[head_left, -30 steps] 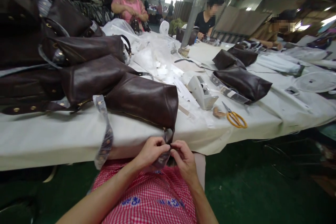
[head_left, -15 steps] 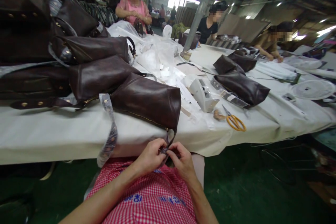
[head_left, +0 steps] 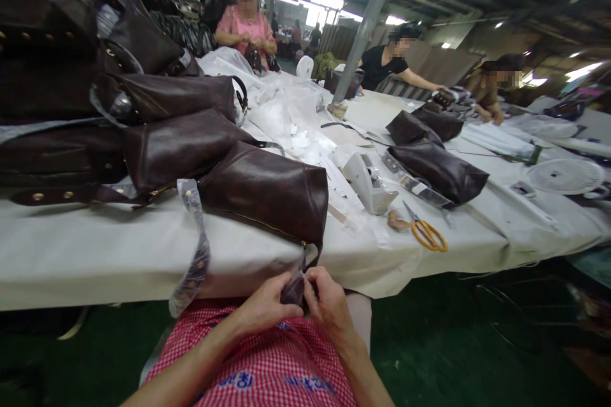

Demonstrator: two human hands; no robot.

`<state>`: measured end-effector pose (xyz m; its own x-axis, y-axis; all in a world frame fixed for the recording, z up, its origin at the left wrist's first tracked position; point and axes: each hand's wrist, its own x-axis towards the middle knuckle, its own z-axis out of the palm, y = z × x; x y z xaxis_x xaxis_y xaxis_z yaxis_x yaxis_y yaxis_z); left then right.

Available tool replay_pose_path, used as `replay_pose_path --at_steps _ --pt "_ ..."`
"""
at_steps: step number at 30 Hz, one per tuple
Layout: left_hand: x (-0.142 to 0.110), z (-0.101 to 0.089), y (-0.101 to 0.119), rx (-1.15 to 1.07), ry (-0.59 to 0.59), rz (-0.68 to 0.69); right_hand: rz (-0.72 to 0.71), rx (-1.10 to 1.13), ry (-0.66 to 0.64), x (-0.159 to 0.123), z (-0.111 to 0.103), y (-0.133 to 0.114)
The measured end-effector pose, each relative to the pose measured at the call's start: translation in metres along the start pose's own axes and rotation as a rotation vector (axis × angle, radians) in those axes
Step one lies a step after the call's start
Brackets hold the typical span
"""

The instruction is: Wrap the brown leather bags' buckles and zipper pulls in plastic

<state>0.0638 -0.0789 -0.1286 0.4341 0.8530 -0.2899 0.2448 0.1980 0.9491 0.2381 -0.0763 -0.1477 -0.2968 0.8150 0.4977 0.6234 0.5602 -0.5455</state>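
A dark brown leather bag [head_left: 267, 194] lies on its side at the front of the white-covered table [head_left: 119, 254]. From its near right corner, by a zipper end, a strap hangs over the edge. My left hand [head_left: 270, 305] grips a small dark piece in clear plastic wrap [head_left: 293, 290] at the strap's lower end. My right hand [head_left: 329, 302] pinches the same wrapped piece from the right side. Both hands are over my lap, just below the table edge. A plastic-wrapped strap [head_left: 193, 248] with studs drapes over the edge on the left.
More brown bags [head_left: 176, 146] are heaped on the left. Orange-handled scissors [head_left: 428, 234], a tape dispenser [head_left: 368, 184] and further bags [head_left: 439, 168] lie to the right. A metal post [head_left: 367, 25] rises from the table. Co-workers [head_left: 245, 32] stand behind it; a white fan [head_left: 566, 175] is far right.
My hands have shifted slightly and my left thumb now lies lower, so more of the wrapped piece shows. A co-worker in black has stretched an arm out to the right.
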Motion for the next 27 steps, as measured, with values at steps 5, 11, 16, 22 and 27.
replay_pose_path --at_steps 5,11,16,22,27 --pt "-0.002 0.0 0.006 -0.025 -0.005 -0.018 -0.076 -0.116 0.113 0.011 -0.008 0.012" --pt "-0.007 -0.005 0.018 -0.118 -0.131 0.0 -0.005 0.083 0.33 0.007 -0.001 0.029" --pt "0.003 -0.006 0.009 -0.382 -0.258 -0.109 0.163 0.253 0.372 0.018 0.0 0.047" --pt "0.024 0.011 -0.005 -0.606 -0.23 -0.064 0.182 0.355 0.307 0.034 -0.004 0.058" --pt "0.026 0.017 0.007 -0.589 -0.2 -0.087 0.137 0.339 0.286 0.037 -0.005 0.073"
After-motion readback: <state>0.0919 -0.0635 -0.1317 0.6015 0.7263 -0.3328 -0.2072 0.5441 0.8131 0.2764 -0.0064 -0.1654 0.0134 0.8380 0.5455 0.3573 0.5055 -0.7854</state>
